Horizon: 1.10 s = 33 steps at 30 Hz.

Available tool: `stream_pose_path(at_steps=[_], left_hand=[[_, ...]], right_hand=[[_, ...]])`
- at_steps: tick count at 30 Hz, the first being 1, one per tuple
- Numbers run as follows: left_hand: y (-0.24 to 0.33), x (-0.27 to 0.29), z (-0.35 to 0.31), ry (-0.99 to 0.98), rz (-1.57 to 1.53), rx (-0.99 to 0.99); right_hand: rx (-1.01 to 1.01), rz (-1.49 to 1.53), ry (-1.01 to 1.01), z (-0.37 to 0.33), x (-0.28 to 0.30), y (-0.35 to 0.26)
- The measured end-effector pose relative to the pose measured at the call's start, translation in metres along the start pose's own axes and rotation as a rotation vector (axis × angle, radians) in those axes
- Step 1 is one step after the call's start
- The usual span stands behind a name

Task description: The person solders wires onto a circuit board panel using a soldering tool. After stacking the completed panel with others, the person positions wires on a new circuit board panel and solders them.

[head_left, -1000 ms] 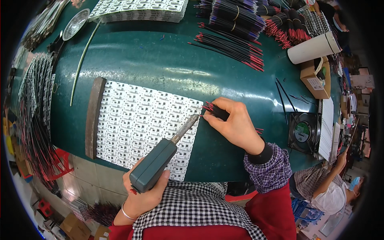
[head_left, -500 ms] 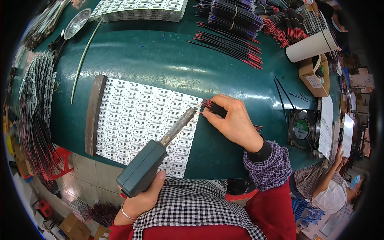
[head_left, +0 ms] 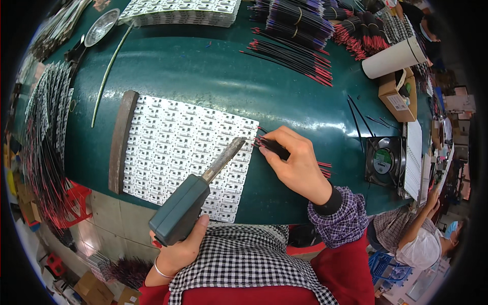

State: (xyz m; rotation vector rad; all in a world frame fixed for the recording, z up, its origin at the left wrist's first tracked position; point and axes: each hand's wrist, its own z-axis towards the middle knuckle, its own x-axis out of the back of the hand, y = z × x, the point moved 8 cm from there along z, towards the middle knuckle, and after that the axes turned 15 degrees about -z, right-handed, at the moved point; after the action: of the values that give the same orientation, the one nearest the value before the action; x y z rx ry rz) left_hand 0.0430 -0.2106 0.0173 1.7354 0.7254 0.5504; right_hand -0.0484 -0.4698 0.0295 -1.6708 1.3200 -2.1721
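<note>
My left hand (head_left: 184,248) is wrapped round the dark green handle of a soldering iron (head_left: 181,207). The iron's metal tip points up and right, at the right edge of a white panel of small circuit boards (head_left: 178,152). Just off that edge, my right hand (head_left: 299,161) pinches a bundle of thin black wires (head_left: 274,147) with red ends. Those ends face the panel close to the iron's tip; whether they touch a pad is too small to tell. One wire lies at the panel edge above the bundle. A brown bar (head_left: 122,145) lies along the panel's left edge.
Stacked white panels (head_left: 178,18) and bundled black wires (head_left: 295,25) are at the back. A small fan (head_left: 385,161), cardboard box (head_left: 398,96) and white cylinder (head_left: 391,58) stand on the right. Wired strips (head_left: 43,147) hang at the left. A co-worker (head_left: 419,241) sits at far right.
My right hand and the wire bundle have moved slightly down along the panel's edge. The iron's tip has shifted a little left. A wire now shows at the edge above the bundle.
</note>
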Motion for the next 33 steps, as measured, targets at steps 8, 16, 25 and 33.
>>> stream_pose_path(at_steps=[8,16,25,33], left_hand=[[0.012,-0.007,0.007,0.043,0.148,-0.205],[0.012,-0.005,0.004,0.049,0.123,-0.157],[0.010,-0.012,0.010,0.003,0.133,-0.209],[0.011,-0.015,0.014,-0.021,0.111,-0.051]], right_hand=[[-0.023,-0.060,-0.017,0.000,-0.006,0.001],[-0.066,-0.014,-0.059,-0.001,-0.010,0.010],[-0.104,-0.047,-0.069,0.001,-0.010,0.008],[-0.078,-0.100,-0.068,0.002,-0.010,0.007]])
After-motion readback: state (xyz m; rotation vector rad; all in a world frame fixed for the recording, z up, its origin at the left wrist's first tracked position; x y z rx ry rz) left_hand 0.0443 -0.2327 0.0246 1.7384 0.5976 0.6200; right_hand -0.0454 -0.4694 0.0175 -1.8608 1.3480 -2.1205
